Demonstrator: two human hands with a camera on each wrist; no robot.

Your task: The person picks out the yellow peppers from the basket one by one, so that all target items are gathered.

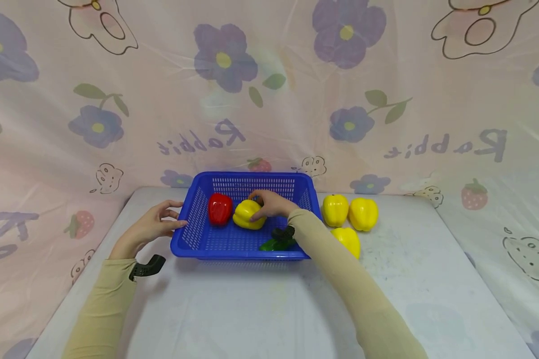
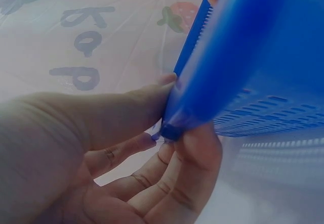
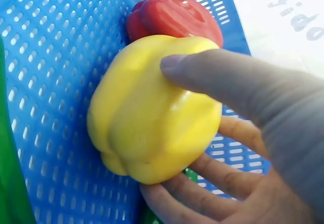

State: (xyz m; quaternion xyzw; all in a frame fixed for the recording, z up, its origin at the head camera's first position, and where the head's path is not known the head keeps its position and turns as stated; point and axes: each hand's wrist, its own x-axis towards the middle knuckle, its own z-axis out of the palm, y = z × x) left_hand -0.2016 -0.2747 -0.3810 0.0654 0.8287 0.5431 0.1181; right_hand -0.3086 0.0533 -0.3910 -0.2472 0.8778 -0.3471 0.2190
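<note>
A blue plastic basket [image 1: 233,255] with slotted walls stands on the table. My left hand [image 1: 148,227] pinches its left rim between thumb and fingers, seen close up in the left wrist view. Inside the basket, my right hand [image 1: 274,204] grips a yellow bell pepper [image 3: 147,118], thumb on one side and fingers around the other. A glossy red bell pepper [image 1: 220,209] lies just left of the yellow one. Near the basket's front right is something green [image 1: 274,245], partly hidden by the right wrist; its kind cannot be made out.
Right of the basket, three more yellow bell peppers sit on the white table [image 1: 251,309]: one beside the wall [image 1: 335,210], one farther right [image 1: 364,214], and one nearer [image 1: 349,242], partly behind the right sleeve. A patterned curtain [image 1: 269,109] hangs behind the table.
</note>
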